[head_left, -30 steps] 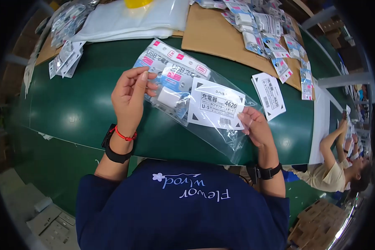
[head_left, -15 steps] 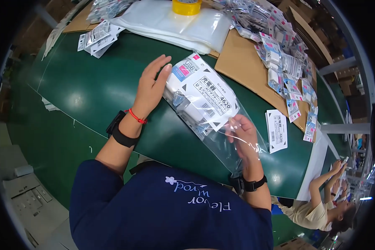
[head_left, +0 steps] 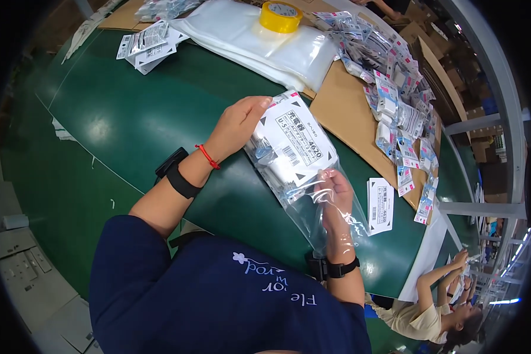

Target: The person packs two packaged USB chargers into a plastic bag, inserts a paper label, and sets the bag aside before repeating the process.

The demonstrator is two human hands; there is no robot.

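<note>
A clear plastic bag (head_left: 305, 213) lies slanted before me over the green table. Inside it are several small packaged chargers (head_left: 266, 154), with a white printed label card (head_left: 305, 127) on top of them. My left hand (head_left: 242, 125) is closed on the bag's far left end, its fingers covering that corner. Through the bag's mouth at the near end reaches my right hand (head_left: 336, 194). Its fingers are bent and pinch the near edge of the card, seen through the wrinkled film.
Right of the bag lies a stack of white label cards (head_left: 380, 206). Packaged chargers (head_left: 395, 106) are heaped on cardboard (head_left: 342, 106) at the right. Yellow tape (head_left: 280, 17) rests on flat plastic bags (head_left: 242, 35). More packs and cards (head_left: 150, 44) sit far left. A co-worker (head_left: 428, 312) is at lower right.
My left hand went from open beside the bag to gripping its far end. My right hand stays at the card's near edge. The whole view has shifted slightly.
</note>
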